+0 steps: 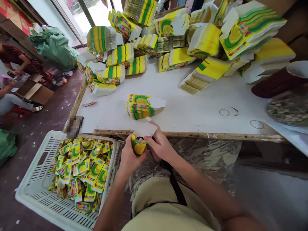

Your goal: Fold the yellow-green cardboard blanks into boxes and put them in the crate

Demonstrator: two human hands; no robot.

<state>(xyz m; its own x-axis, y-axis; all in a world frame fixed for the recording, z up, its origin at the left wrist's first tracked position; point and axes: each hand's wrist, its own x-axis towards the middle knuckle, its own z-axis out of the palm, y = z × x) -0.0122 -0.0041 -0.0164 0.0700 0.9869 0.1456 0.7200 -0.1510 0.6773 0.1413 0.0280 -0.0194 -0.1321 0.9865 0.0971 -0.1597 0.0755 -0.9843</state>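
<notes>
My left hand (128,157) and my right hand (158,146) together grip one small yellow-green printed carton (139,146) just below the table's front edge; its white flaps point up toward the table. On the white table (192,109), just beyond my hands, lies a short stack of flat carton blanks (141,106). To my lower left, a white plastic crate (36,179) holds several folded yellow-green cartons (81,170).
Large piles of flat blanks (204,38) cover the far half of the table. A dark red cup (281,80) and a plate (288,109) stand at the right. Another person (14,64) sits at the far left beside a cardboard box (33,89) and a green sack (55,46).
</notes>
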